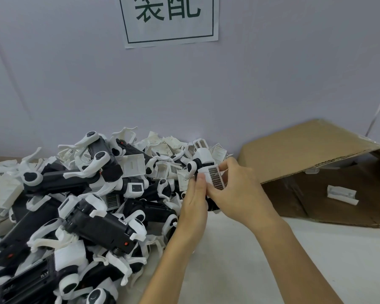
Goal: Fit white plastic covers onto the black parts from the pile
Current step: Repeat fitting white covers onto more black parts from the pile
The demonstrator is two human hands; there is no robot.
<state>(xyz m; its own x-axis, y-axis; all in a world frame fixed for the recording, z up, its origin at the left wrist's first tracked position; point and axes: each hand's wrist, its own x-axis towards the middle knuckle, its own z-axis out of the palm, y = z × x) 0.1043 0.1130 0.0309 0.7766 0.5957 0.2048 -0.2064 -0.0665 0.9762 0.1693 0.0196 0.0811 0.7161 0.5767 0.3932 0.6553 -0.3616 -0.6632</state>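
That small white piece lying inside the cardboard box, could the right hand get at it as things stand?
Probably yes: the cardboard box lies open toward the right hand, with nothing covering the white piece. But that hand holds a grille cover now.

A white cover (pixel 215 178) with a dark rectangular grille panel sits against a black part (pixel 213 204), both raised just beside the right edge of the pile (pixel 79 207). Its grille side faces the camera. The black part shows only as a dark edge below the cover. The pile spreads over the left of the worktop: long black parts with white rounded ends, tangled with loose white covers and clips.
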